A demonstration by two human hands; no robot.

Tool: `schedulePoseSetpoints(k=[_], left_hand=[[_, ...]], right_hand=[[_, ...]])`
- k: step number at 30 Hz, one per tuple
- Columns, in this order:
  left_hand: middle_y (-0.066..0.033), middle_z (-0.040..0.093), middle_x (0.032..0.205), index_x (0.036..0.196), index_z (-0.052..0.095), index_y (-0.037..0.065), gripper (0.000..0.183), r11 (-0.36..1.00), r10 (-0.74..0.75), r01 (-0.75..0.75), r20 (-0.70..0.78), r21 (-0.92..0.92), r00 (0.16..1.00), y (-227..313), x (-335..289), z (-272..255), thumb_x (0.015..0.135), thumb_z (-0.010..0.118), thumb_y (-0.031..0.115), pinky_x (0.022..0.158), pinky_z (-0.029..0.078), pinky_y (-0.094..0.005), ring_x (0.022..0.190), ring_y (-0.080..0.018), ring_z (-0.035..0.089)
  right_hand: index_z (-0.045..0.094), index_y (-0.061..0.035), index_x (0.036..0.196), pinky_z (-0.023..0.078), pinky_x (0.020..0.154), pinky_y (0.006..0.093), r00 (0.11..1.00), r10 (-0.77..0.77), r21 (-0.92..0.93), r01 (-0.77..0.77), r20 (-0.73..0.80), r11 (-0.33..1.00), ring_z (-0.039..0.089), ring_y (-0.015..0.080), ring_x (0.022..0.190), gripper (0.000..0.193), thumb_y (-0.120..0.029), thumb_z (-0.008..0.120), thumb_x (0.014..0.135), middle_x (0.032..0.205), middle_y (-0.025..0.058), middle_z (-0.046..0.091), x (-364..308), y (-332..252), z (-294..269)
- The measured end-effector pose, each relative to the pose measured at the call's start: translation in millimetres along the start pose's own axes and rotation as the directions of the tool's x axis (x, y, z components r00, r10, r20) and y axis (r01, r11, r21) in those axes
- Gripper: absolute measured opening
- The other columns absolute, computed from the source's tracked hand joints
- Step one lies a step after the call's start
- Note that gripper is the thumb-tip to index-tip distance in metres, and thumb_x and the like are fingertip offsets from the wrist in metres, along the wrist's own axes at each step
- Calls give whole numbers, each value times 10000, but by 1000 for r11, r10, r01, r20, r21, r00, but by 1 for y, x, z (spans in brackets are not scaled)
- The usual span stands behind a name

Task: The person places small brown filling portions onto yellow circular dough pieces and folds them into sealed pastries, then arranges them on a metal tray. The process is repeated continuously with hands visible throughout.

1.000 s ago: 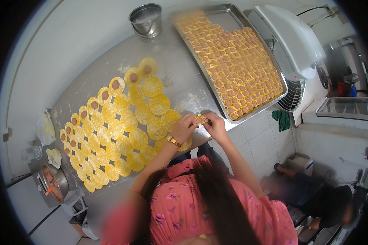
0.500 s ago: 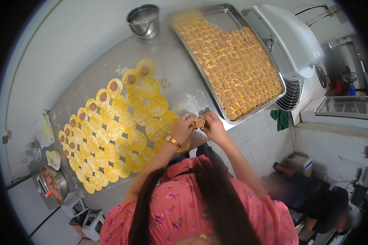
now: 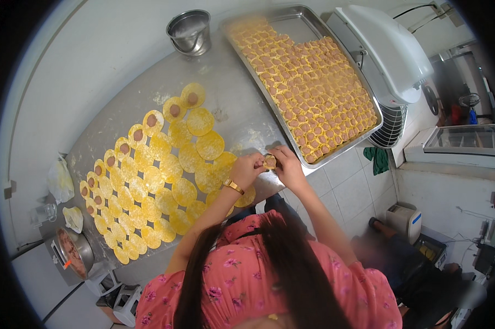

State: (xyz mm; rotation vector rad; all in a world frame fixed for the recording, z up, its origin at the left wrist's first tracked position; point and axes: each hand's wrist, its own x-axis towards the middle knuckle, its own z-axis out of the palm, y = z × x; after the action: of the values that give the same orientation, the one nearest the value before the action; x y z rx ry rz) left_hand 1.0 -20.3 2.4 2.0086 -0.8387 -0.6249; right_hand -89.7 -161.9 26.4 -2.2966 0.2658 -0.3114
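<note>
Above the table's near edge, my left hand (image 3: 248, 169) and my right hand (image 3: 285, 166) are both closed on one small open-topped dumpling (image 3: 269, 162). Fingers pinch its yellow wrapper from both sides, and brown meat filling shows at the top. Left of my hands, round yellow wrappers (image 3: 184, 189) dusted with flour lie in overlapping rows. Those along the far edge each carry a ball of meat (image 3: 150, 120). Close beyond my right hand, a large metal tray (image 3: 280, 124) holds tightly packed rows of finished dumplings (image 3: 319, 88).
A metal bucket (image 3: 189, 35) stands at the table's far side. A bowl of meat filling (image 3: 74, 249) sits at the left end, near plastic bags (image 3: 61, 178). Right of the tray is a white machine (image 3: 387, 52). Another person (image 3: 417, 274) is low at the right.
My fingers have shifted slightly around the dumpling, which both hands still hold. The view has tilted a little. At the lower right, the other person has moved, uncovering a dark crate.
</note>
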Motion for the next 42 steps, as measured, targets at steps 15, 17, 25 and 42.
schedulePoseSetpoints(k=[15, 17, 25, 42], left_hand=[[-99, 638, 785, 919, 580, 56, 321, 991, 133, -132, -96, 15, 986, -9, 7, 8, 661, 749, 147, 619, 502, -329, 713, -247, 634], [-101, 639, 790, 921, 582, 57, 317, 996, 90, -92, -86, -16, 992, -12, 8, 11, 666, 748, 146, 623, 505, -327, 718, -245, 637], [-119, 629, 781, 890, 568, 38, 287, 994, 104, -105, -80, -6, 991, -14, 9, 10, 668, 739, 101, 626, 508, -328, 701, -248, 638], [-139, 598, 836, 885, 571, 41, 225, 985, 157, -162, -75, -60, 985, 2, 10, 0, 697, 688, 85, 622, 476, -371, 724, -297, 606]], right_hand=[[598, -17, 941, 459, 669, 405, 991, 115, 48, -112, -64, 993, 561, 357, 802, 294, 65, 599, 658, 869, 148, 545, -5, 5, 17], [597, -16, 941, 459, 670, 405, 996, 37, 26, -35, -80, 999, 562, 355, 804, 299, 68, 597, 655, 862, 147, 542, -2, 7, 19], [601, -17, 987, 475, 625, 336, 995, 84, -3, -84, -52, 996, 587, 300, 740, 361, 93, 606, 643, 893, 128, 563, -2, 7, 18], [606, -11, 993, 487, 629, 333, 989, 136, -45, -138, -51, 989, 594, 288, 749, 395, 104, 619, 615, 904, 130, 562, -2, 6, 18]])
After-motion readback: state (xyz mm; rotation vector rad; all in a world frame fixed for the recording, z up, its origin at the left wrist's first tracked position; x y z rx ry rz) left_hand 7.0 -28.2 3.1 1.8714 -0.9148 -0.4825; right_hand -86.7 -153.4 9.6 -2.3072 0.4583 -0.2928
